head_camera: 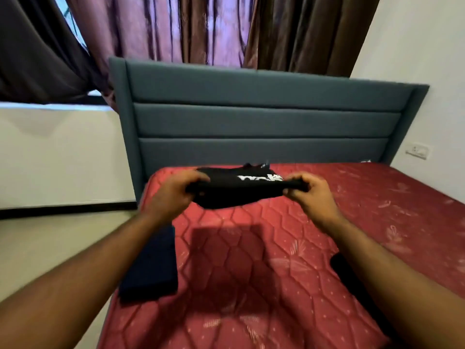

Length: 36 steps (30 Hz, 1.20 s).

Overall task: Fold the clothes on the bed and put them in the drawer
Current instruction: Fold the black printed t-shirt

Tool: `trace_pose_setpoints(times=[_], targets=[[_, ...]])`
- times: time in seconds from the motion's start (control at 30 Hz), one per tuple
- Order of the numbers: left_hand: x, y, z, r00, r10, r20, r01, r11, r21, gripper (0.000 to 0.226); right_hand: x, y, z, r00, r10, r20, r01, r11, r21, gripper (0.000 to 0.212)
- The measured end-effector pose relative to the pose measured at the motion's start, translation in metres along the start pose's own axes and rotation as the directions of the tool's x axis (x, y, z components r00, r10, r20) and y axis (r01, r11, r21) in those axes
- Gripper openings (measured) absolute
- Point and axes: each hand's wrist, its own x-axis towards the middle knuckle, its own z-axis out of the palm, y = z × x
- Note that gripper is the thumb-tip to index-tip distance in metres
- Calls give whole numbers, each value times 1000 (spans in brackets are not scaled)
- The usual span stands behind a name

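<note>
A bed with a bare red quilted mattress (289, 248), stitched in a hexagon pattern, fills the lower half of the view. A grey-blue padded headboard (264, 122) with three horizontal panels stands at its far edge, in front of dark brown and mauve curtains (176, 28). White walls stand on either side, with a white switch plate (417, 151) on the right wall.

Above the mattress near the headboard, the left hand (173, 192) and right hand (310, 192) each pinch one end of a folded black garment with white lettering (239, 191), holding it in the air. A folded dark navy garment (151, 268) lies at the left edge of the mattress.
</note>
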Motion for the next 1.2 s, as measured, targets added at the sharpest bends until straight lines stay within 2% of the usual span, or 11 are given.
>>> trace_pose_setpoints(times=[0.07,0.13,0.17,0.23,0.37,0.5,0.57,0.67,0.77,0.97,1.2], targets=[[-88,-34,48,990,-80,119,74,996,49,30,-66,41,9,991,98,92,-93,994,-54,36],[-193,-59,95,839,-357,410,342,933,113,41,-149,97,21,945,257,202,-213,953,-216,54],[-250,-74,114,738,-388,552,394,912,114,55,-194,124,27,909,334,250,-254,918,-304,58],[-333,-60,136,706,-339,622,352,930,107,33,-266,162,30,814,460,354,-331,869,-367,61],[-361,8,112,833,-245,496,259,965,42,34,-315,150,23,777,521,353,-381,835,-396,71],[-353,45,77,773,-412,482,490,871,-41,67,-309,113,2,677,546,493,-424,837,-345,56],[-351,64,60,668,-537,515,669,737,-98,59,-305,101,-6,639,567,520,-506,819,-271,34],[-328,82,36,612,-631,476,780,581,-232,23,-299,91,-3,687,562,461,-592,801,-94,16],[-301,78,38,625,-679,386,780,521,-347,31,-279,88,15,796,537,280,-571,819,51,9],[-243,4,120,538,-824,180,835,489,-253,26,-207,141,73,889,459,1,-450,873,-186,10],[-214,-34,161,443,-884,146,883,459,97,34,-165,190,97,775,632,-15,-543,654,-526,22]])
